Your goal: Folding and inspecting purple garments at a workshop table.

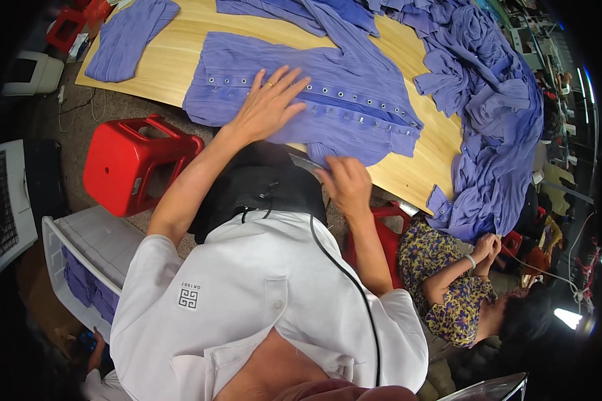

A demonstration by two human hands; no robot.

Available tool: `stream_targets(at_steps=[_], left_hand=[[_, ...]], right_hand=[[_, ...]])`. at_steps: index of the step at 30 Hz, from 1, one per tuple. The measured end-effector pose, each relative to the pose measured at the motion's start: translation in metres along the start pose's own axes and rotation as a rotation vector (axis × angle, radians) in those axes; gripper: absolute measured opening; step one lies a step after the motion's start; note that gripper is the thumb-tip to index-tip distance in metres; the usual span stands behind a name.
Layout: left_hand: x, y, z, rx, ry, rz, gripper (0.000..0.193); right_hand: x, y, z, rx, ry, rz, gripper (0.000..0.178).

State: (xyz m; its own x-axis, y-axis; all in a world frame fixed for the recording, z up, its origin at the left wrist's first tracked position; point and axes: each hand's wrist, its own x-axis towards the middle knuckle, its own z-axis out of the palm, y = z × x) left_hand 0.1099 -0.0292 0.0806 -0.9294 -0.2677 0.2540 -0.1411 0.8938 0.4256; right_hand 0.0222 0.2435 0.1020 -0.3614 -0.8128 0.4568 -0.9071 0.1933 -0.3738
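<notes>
A purple crinkled garment [354,73] lies spread on the wooden table before me, its front placket running left to right. One placket edge carries a row of small round metal-ringed fasteners, and the other a row of small metal pieces. My left hand [271,103] rests flat across the placket with its fingers spread, covering part of both rows. At the table's near edge is my right hand [349,186], beside the garment's lower border. Its fingers are loosely bent and the thumb stands apart from them. Nothing shows between them.
More purple garments are heaped along the table's right side [495,113], and a folded purple piece [130,40] lies at far left. A red stool [124,164] and a white bin [80,267] stand at left. A person in a flowered top [448,281] sits at right.
</notes>
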Motion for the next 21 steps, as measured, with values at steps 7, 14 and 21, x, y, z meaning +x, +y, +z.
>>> stream_targets(at_steps=[7,14,21], left_hand=[[0.013,-0.025,0.009,0.186,-0.040,0.028,0.060],[0.018,-0.039,0.012,0.257,-0.042,0.012,0.061],[0.017,-0.044,0.018,0.291,-0.013,-0.002,0.062]], right_hand=[[0.030,-0.007,0.025,0.037,-0.124,-0.021,0.023],[0.025,0.045,-0.032,0.074,-0.275,-0.044,0.015],[0.045,0.063,-0.083,-0.172,-0.416,-0.048,0.013]])
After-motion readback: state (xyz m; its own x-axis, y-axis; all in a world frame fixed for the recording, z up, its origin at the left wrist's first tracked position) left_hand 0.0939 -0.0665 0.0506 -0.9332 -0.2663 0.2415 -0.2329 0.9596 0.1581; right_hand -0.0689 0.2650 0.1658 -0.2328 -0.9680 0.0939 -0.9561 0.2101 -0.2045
